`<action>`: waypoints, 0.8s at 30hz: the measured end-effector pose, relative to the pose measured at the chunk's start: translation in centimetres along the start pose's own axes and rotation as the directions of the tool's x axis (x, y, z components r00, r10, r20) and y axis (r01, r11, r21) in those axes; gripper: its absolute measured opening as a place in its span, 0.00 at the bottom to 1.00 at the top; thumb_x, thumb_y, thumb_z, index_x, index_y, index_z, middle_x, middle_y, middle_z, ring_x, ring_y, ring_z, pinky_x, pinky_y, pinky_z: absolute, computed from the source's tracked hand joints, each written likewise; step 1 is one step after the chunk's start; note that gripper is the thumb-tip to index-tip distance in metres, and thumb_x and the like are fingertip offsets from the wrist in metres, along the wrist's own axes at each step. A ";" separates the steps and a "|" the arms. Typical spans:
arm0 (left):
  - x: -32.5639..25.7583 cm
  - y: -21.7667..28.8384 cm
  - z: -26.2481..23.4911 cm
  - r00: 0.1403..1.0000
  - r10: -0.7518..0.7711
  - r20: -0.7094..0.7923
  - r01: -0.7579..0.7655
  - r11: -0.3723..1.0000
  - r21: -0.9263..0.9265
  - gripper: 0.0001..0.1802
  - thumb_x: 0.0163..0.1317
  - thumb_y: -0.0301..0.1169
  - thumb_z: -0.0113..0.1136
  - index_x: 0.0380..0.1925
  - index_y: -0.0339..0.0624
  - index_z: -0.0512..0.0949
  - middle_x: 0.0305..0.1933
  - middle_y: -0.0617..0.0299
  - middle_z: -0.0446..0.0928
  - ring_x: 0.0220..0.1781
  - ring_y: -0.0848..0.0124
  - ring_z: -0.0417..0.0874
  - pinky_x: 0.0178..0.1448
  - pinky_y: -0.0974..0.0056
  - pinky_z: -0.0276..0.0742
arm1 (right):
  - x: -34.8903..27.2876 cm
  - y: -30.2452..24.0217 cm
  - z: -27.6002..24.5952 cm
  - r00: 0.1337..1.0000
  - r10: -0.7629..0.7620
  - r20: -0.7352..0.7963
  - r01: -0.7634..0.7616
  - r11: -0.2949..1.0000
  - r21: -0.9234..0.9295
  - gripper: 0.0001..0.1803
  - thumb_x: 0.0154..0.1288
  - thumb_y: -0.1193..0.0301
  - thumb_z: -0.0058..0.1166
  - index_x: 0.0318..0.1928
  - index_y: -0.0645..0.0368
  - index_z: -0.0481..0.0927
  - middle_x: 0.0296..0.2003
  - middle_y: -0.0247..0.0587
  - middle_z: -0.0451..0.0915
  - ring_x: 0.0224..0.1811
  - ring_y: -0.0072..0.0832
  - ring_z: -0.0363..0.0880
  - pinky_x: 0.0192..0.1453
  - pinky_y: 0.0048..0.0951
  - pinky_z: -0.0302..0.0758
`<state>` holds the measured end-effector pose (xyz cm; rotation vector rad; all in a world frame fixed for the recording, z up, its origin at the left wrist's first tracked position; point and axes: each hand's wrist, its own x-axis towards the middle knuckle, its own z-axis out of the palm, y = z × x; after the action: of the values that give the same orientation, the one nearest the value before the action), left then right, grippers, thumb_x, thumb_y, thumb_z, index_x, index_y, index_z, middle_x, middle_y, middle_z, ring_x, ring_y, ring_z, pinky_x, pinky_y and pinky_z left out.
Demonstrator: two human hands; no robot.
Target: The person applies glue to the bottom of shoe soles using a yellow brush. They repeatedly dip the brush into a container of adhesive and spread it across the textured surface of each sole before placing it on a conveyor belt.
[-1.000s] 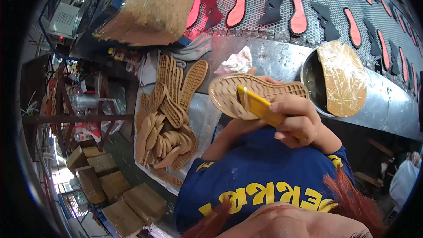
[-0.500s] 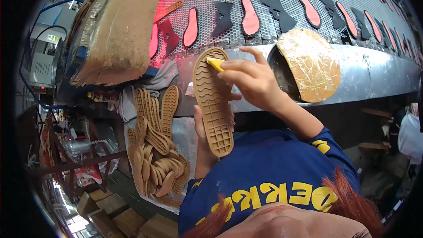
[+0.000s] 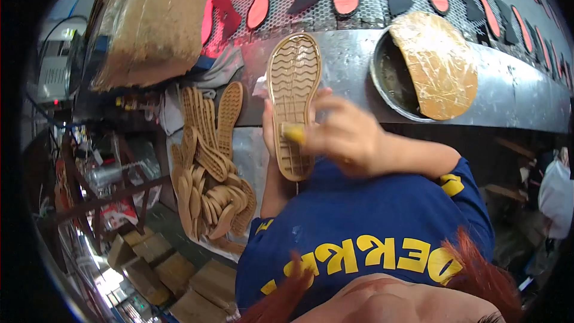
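Observation:
A tan shoe sole [image 3: 297,78] is held upright in front of me, its wavy and gridded tread facing up and glossy wet toward the toe. My left hand [image 3: 269,131] grips it from beneath, with the thumb along its left edge and the other fingers mostly hidden. In my right hand [image 3: 350,137], blurred by motion, is a small yellow sponge [image 3: 293,133], pressed on the grid near the heel. A thin drip hangs below the heel end.
Many tan soles [image 3: 206,185] lie piled at my left. On the metal ledge, a round pan [image 3: 385,78] of liquid is partly covered by a plastic-wrapped board [image 3: 439,69]. Beyond, a mesh conveyor [image 3: 365,18] carries pink insoles and black pieces. A cardboard sheet [image 3: 152,24] stands at left.
My right hand has moved the sponge from the toe down toward the heel. The tread's front now looks wet and shiny. The bench and conveyor appear higher in view.

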<state>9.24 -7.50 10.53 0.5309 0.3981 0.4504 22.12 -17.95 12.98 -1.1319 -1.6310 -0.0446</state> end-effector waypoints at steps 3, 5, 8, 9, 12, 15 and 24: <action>1.1 0.0 -1.8 0.998 0.025 0.058 -0.020 0.995 -0.098 0.39 0.69 0.62 0.30 0.57 0.35 0.69 0.39 0.52 0.80 0.28 0.69 0.80 0.28 0.64 0.81 | 0.2 0.8 -0.9 0.975 0.101 0.199 -0.169 0.915 0.367 0.14 0.49 0.84 0.57 0.38 0.58 0.82 0.32 0.34 0.81 0.38 0.34 0.80 0.58 0.45 0.73; 0.4 -0.3 -2.2 0.998 -0.003 0.061 0.007 0.998 -0.067 0.39 0.69 0.61 0.30 0.57 0.36 0.69 0.36 0.55 0.79 0.30 0.68 0.82 0.28 0.65 0.82 | 0.7 4.3 -0.6 0.986 0.165 0.007 -0.162 0.962 0.218 0.16 0.48 0.84 0.58 0.40 0.58 0.82 0.32 0.37 0.81 0.38 0.37 0.80 0.60 0.46 0.71; -0.1 -0.7 -1.0 0.999 -0.020 0.031 0.018 0.998 0.064 0.39 0.70 0.61 0.29 0.59 0.36 0.67 0.32 0.56 0.79 0.28 0.68 0.82 0.28 0.65 0.83 | 0.7 5.1 -0.9 0.978 0.175 -0.110 -0.168 0.984 0.065 0.16 0.48 0.81 0.59 0.41 0.58 0.82 0.30 0.41 0.80 0.38 0.41 0.80 0.60 0.47 0.71; 0.7 -1.0 -0.4 0.997 0.057 -0.053 -0.055 0.998 0.036 0.39 0.70 0.61 0.29 0.61 0.36 0.65 0.37 0.53 0.79 0.28 0.68 0.82 0.27 0.66 0.82 | 0.1 3.4 -0.6 0.982 0.161 -0.094 -0.152 0.983 0.104 0.16 0.48 0.82 0.59 0.41 0.58 0.82 0.30 0.42 0.80 0.37 0.42 0.80 0.61 0.47 0.71; 4.8 0.6 -1.0 0.977 0.070 0.202 -0.068 0.998 -0.015 0.40 0.71 0.61 0.28 0.69 0.40 0.56 0.60 0.41 0.71 0.30 0.66 0.82 0.31 0.65 0.82 | -0.9 -0.1 -2.1 0.990 0.128 -0.050 -0.105 0.941 0.321 0.19 0.46 0.85 0.57 0.42 0.58 0.83 0.27 0.41 0.78 0.35 0.40 0.81 0.61 0.48 0.71; 12.9 5.3 0.6 0.892 0.311 0.328 -0.360 0.928 0.100 0.40 0.70 0.62 0.28 0.71 0.44 0.52 0.67 0.48 0.65 0.47 0.60 0.79 0.50 0.52 0.79 | -0.5 0.0 -6.1 0.952 0.225 -0.206 -0.134 0.915 0.381 0.16 0.48 0.88 0.50 0.39 0.62 0.79 0.32 0.39 0.81 0.35 0.34 0.81 0.63 0.54 0.67; 24.6 5.5 2.3 0.939 0.274 -0.210 -0.185 0.913 0.363 0.42 0.69 0.59 0.40 0.71 0.39 0.52 0.68 0.45 0.61 0.70 0.53 0.62 0.70 0.47 0.59 | -2.4 0.3 -8.8 0.874 0.167 -0.455 -0.105 0.982 0.160 0.09 0.64 0.84 0.49 0.44 0.63 0.77 0.39 0.42 0.81 0.48 0.34 0.80 0.64 0.56 0.65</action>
<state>29.03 8.22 9.43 0.8649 0.6734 0.6906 28.59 -24.15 14.51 -1.0354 -1.1045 -0.1094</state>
